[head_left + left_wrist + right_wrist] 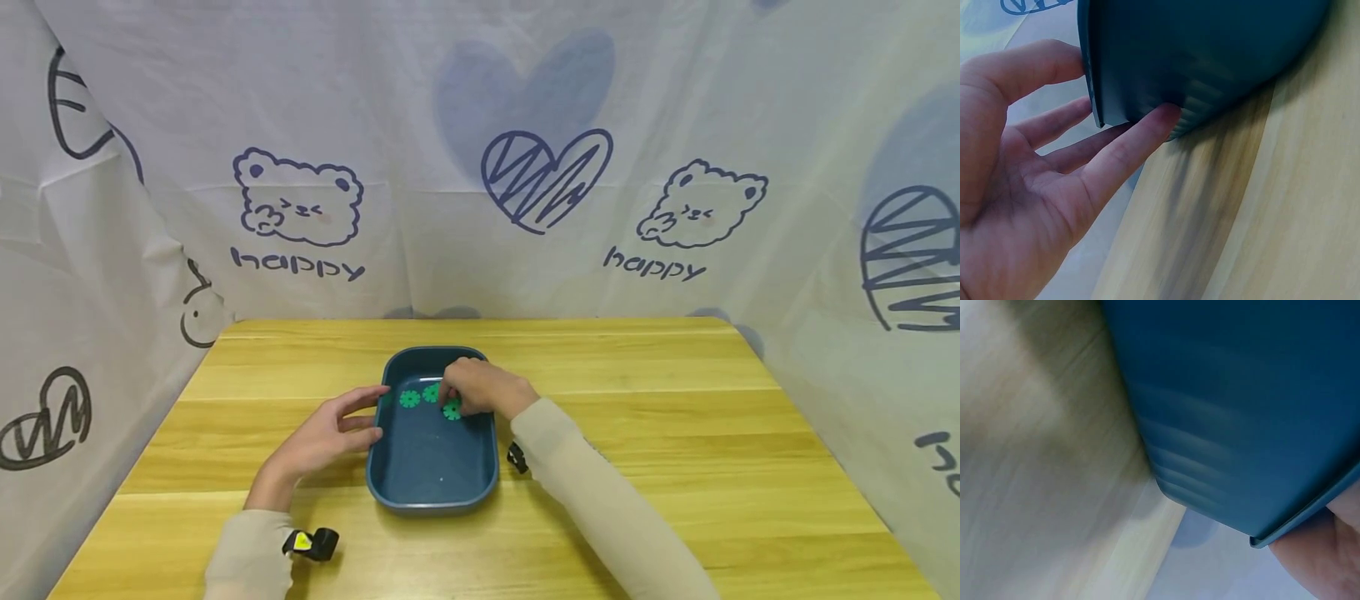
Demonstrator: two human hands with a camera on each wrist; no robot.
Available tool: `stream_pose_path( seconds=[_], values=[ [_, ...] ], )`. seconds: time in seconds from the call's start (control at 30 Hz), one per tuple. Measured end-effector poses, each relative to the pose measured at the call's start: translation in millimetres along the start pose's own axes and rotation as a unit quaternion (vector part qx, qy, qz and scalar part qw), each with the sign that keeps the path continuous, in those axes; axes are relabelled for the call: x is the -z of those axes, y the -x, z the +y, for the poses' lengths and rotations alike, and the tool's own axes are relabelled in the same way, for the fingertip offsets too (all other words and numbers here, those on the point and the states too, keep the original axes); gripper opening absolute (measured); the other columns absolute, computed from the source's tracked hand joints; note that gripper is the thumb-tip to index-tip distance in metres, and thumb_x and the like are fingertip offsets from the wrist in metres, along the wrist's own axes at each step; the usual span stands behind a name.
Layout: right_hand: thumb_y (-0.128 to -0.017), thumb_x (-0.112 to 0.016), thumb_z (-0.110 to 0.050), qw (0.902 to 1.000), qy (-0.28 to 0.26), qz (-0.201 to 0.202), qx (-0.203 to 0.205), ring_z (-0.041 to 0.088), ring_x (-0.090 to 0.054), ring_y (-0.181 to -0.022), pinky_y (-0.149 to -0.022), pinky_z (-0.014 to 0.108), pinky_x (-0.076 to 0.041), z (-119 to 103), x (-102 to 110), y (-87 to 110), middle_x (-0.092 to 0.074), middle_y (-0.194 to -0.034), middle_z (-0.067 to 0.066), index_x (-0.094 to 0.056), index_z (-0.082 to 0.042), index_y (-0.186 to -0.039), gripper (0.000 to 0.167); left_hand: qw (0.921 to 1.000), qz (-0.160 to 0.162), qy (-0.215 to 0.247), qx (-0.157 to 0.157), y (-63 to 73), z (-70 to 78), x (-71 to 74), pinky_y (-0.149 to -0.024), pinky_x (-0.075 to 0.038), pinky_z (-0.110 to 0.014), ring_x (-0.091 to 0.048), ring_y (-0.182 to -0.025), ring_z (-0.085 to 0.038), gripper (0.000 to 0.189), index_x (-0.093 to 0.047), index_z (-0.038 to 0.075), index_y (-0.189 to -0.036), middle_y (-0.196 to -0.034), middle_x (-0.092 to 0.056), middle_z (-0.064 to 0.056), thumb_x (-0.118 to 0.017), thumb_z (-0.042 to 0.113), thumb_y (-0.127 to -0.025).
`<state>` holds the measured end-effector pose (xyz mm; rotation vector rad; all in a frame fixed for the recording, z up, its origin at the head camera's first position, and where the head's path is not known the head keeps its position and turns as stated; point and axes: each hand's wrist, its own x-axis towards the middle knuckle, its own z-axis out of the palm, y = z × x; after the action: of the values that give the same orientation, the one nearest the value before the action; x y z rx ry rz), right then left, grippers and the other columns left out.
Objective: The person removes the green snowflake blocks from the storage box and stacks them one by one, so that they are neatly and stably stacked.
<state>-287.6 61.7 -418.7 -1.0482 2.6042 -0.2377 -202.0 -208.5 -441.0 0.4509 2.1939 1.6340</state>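
Note:
A dark blue-green rectangular tray [431,467] with raised walls stands on the wooden table. Three flat green notched discs, like snowflake building pieces, lie near its far end: a left disc [409,399], a middle disc [431,392] and a right disc [452,409]. My right hand [480,387] reaches over the tray's right wall, thumb and index finger at either side of the right disc, pinching it. My left hand [330,433] touches the tray's left side with spread fingers, and its thumb [1157,125] presses the outer wall. The right wrist view hides the right fingertips.
The wooden table [675,450] stretches out on both sides of the tray. Behind it hangs a white cloth [420,225] with bear and heart drawings. A black wrist camera [318,544] sits by the left sleeve.

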Motion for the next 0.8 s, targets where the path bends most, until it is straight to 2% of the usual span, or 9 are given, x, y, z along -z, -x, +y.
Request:
stream_pose_path(
  seconds=[0.13,0.27,0.37,0.53,0.63,0.8],
  values=[
    [-0.087,-0.07,0.008,0.9998,-0.01,-0.003,0.014,0.015,-0.07,-0.112,-0.094,0.027,-0.061,0,0,-1.9,-0.078,-0.119,0.0,-0.081,-0.014,-0.114,0.037,1.0,0.001,-0.002,0.0,0.5,-0.5,-0.4,-0.095,-0.063,-0.036,-0.049,-0.141,-0.052,0.068,-0.035,0.003,-0.158,-0.162,-0.035,-0.029,-0.067,0.014,-0.1],
    [-0.087,-0.072,0.006,0.9999,-0.003,-0.007,0.014,0.017,-0.07,-0.114,-0.096,0.027,-0.061,-1,1,-2.6,-0.077,-0.121,0.003,-0.079,-0.01,-0.117,0.035,1.0,0.001,-0.003,0.001,0.5,-0.3,-1.0,-0.095,-0.063,-0.035,-0.049,-0.141,-0.052,0.067,-0.035,0.003,-0.158,-0.162,-0.035,-0.029,-0.067,0.013,-0.1],
    [-0.087,-0.078,0.0,0.9998,0.005,-0.006,0.015,0.016,-0.07,-0.109,-0.094,0.026,-0.061,-2,2,-2.9,-0.077,-0.119,0.003,-0.079,-0.009,-0.117,0.031,1.0,0.001,-0.001,0.003,0.4,-0.1,-1.2,-0.095,-0.063,-0.035,-0.049,-0.141,-0.052,0.066,-0.035,0.004,-0.158,-0.162,-0.035,-0.029,-0.066,0.011,-0.1],
    [-0.084,-0.085,-0.011,0.9998,0.0,0.0,0.022,0.012,-0.069,-0.095,-0.083,0.02,-0.059,-2,2,-2.1,-0.077,-0.111,0.004,-0.079,-0.008,-0.116,0.033,1.0,0.003,-0.002,0.006,0.5,-0.3,-1.3,-0.095,-0.063,-0.035,-0.049,-0.141,-0.051,0.066,-0.036,0.005,-0.158,-0.162,-0.035,-0.028,-0.066,0.011,-0.1],
    [-0.084,-0.086,-0.014,0.9994,-0.014,0.013,0.028,0.011,-0.066,-0.09,-0.079,0.018,-0.057,-2,3,0.9,-0.075,-0.109,0.004,-0.078,-0.008,-0.117,0.034,1.0,0.003,-0.003,0.007,0.7,-0.6,-1.2,-0.096,-0.062,-0.036,-0.049,-0.141,-0.051,0.066,-0.036,0.005,-0.158,-0.162,-0.035,-0.028,-0.066,0.01,-0.1],
    [-0.084,-0.086,-0.015,0.9949,-0.062,0.057,0.055,0.015,-0.065,-0.089,-0.079,0.021,-0.056,0,9,11.3,-0.072,-0.107,0.005,-0.078,-0.008,-0.117,0.035,1.0,0.002,-0.002,0.004,0.2,-0.1,-0.3,-0.095,-0.063,-0.035,-0.049,-0.141,-0.051,0.066,-0.035,0.003,-0.159,-0.162,-0.035,-0.029,-0.065,0.01,-0.1]
  ],
)
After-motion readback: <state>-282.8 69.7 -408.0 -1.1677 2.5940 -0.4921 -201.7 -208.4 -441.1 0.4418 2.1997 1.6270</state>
